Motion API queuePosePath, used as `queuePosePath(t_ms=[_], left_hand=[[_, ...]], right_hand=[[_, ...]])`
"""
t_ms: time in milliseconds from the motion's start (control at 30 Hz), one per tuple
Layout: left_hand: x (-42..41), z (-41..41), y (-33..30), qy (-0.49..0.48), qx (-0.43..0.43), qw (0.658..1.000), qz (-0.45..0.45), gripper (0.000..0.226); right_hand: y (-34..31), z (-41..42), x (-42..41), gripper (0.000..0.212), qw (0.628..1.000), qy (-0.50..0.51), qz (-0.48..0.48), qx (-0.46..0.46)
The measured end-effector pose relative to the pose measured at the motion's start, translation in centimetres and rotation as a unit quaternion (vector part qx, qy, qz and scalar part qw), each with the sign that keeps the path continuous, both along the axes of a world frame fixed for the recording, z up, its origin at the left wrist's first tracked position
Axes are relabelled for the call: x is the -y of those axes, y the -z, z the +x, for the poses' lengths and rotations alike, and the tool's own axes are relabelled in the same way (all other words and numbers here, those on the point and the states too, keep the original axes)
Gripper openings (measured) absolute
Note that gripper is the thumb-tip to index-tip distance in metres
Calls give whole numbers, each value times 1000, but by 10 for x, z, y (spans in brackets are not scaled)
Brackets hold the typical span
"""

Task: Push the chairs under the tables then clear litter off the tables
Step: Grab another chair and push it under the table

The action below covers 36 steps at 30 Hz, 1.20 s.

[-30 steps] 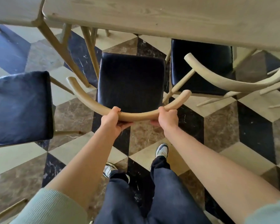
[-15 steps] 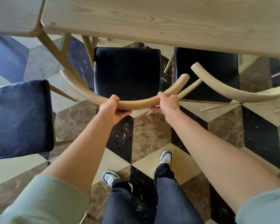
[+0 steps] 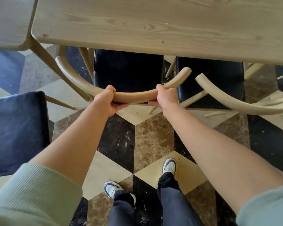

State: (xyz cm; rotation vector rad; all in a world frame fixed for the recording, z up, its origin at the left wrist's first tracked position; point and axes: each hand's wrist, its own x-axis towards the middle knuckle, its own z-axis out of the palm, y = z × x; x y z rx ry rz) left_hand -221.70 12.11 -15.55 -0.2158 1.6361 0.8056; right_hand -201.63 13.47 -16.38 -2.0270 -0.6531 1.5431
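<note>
I am gripping the curved backrest (image 3: 134,97) of the middle chair (image 3: 128,70) with both hands, left hand (image 3: 107,101) and right hand (image 3: 166,97) with fingers wrapped around it either side of centre, so it is pushing straight; its seat is sitting partly under the table (image 3: 153,25).

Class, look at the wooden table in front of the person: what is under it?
Under the table, two dark chair seats show: the held chair, both hands gripping its curved backrest, and a neighbouring chair. The tabletop hides their front parts.
</note>
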Motion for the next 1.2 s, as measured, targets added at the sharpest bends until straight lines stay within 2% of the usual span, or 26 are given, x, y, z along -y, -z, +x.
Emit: queuePosePath(t_ms=[133,233,333,467,567,733,833,1000,1133,1200], left_hand=[[4,-2,0,11,11,1000,8,48],[13,-10,-2,73,40,996,12,65],[32,-24,-7,137,57,989,12,86],[82,-69,-14,143,-2,989,32,107],[111,-94,-19,116,-23,993,18,99],[208,-215,-42,49,-50,998,8,76],[278,-293,-61,2,-64,998,3,74],[389,-406,-89,-83,-113,990,-10,73],[458,-476,-101,-147,-154,977,-26,50],[474,-504,-106,-178,-173,968,-32,47]], right_hand=[[1,-1,-4,65,1000,1,-9,11],[-5,-1,2,67,1000,-17,-7,11],[-9,-15,26,71,994,-94,-3,58],[-15,-81,77,70,974,-219,4,61],[-17,-118,97,66,955,-293,7,43],[-38,-237,149,56,926,-377,12,20],[-50,-311,186,53,908,-420,7,11],[-68,-437,252,52,869,-494,-18,-19],[-71,-522,297,55,829,-557,-34,-37],[-67,-557,309,56,816,-576,-35,-45]])
